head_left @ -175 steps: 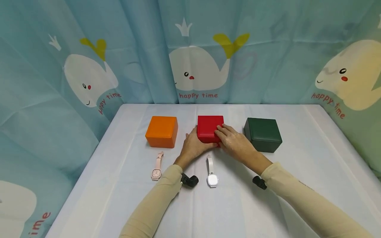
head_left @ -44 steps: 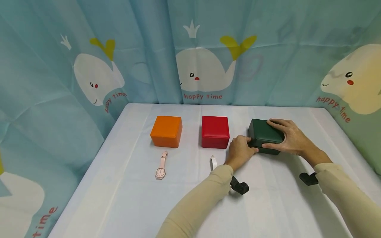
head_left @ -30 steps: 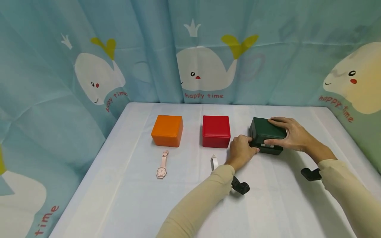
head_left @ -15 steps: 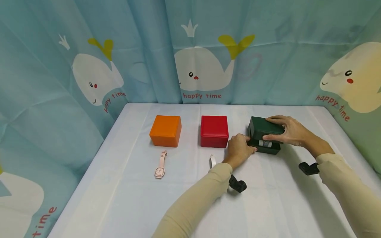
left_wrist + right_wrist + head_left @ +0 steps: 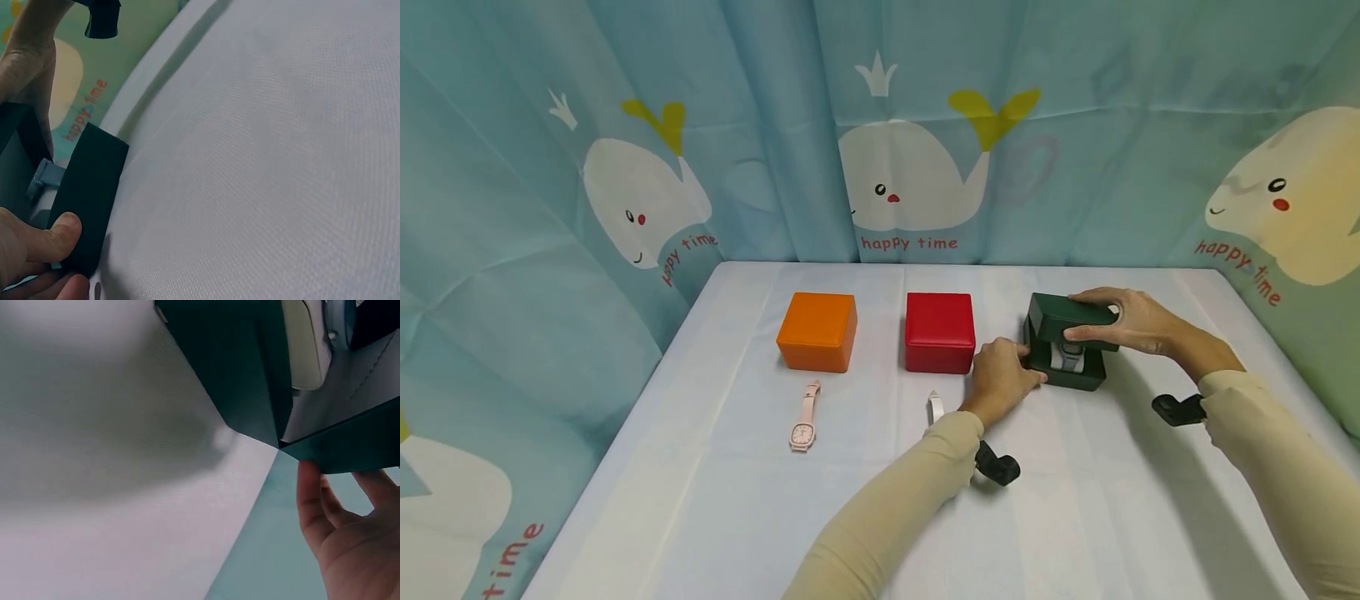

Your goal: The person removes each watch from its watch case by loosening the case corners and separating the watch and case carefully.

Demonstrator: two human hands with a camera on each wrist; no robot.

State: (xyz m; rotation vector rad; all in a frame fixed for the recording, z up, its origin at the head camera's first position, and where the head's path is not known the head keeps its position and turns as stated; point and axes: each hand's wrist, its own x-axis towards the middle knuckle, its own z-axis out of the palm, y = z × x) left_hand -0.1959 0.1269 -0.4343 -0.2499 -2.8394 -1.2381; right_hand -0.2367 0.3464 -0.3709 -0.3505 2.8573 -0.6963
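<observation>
"What has your left hand got?"

"My left hand point(image 5: 1002, 375) grips the base of a dark green, rectangular, leather-look box point(image 5: 1078, 382) at its left front corner, the thumb against the front wall."

"And the right one?"

"My right hand point(image 5: 1135, 323) holds the box's dark green lid point(image 5: 1051, 317), thumb along the front edge, fingers over the top. The lid's front edge stands raised, clear of the base."

"Does anything show in the gap?"

"A grey wristwatch point(image 5: 1069, 361) sits inside, on a pale cushion point(image 5: 305, 347); the lid and my thumb hide part of it."

"Where is the box, then?"

"On the table under its white cloth point(image 5: 715, 500), at the right end of a row of three. Just left of my left hand stands a red, squarish, glossy box point(image 5: 940, 332), its lid down. Farther left is an orange, squarish, smooth box point(image 5: 817, 329), likewise closed."

"And nearer to you?"

"A pale pink wristwatch point(image 5: 806, 419) lies stretched out in front of the orange box. In front of the red one I see a white watch strap point(image 5: 936, 407), the rest hidden by my beige left sleeve point(image 5: 887, 508)."

"What's behind it all?"

"A blue-green curtain point(image 5: 760, 100) printed with white whales and 'happy time' in red."
</observation>
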